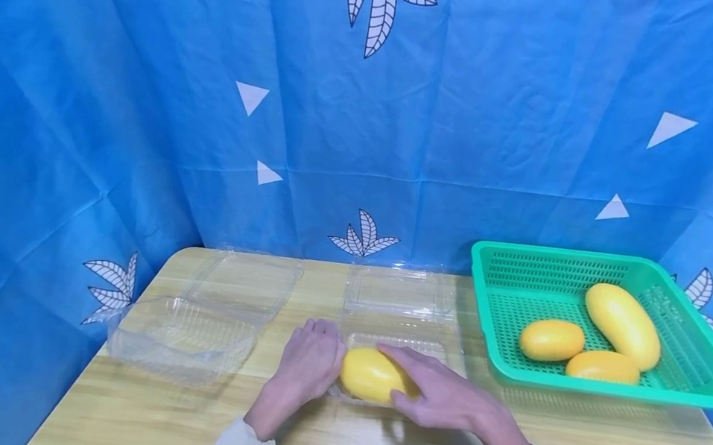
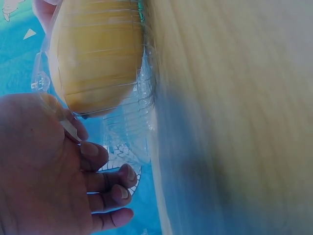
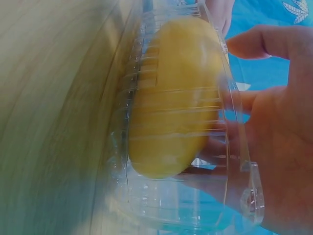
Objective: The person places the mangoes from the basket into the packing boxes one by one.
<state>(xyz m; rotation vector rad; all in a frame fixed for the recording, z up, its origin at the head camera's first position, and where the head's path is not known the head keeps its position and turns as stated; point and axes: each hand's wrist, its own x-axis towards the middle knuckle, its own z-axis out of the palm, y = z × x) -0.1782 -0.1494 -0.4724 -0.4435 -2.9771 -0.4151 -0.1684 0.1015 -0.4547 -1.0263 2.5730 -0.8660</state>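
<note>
Lying in a clear box, the oval yellow fruit looks smooth.

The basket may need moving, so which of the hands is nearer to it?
Right. The right hand, at the right end of the boxed fruit, is to the left of the basket; the left hand is farther left, by the fruit's other end.
</note>
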